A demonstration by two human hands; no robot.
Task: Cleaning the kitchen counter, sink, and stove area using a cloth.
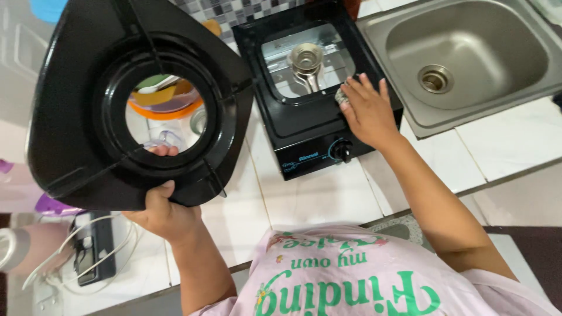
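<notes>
1. So the left hand [164,213] is clamped on the near edge of a big black stove top plate [117,99], thumb on top and a fingertip poking through its round middle hole. The plate is lifted up off the stove and tilted, hanging in the air to the left of the stove.
2. The stove [310,99] itself is a black single-burner gas one, sitting on the white tiled counter [304,199] with its top open, so the shiny metal tray inside and the bare burner head [306,58] are on show.
3. The right hand [367,111] lies on the stove's right rim, fingers spread and pressed down on a small greyish scrub pad [342,96], just right of the burner. It looks like pressing rather than a proper clench.
4. A control knob [342,150] sits on the stove's front, just below that hand.
5. Right of the stove, touching distance away, there's a steel sink [468,52] with its drain in the middle.
6. Left of the stove, seen through the plate's hole, some orange and green plastic dishes [165,99].
7. Further left and nearer the person, a black gadget with white cables [88,251].
</notes>
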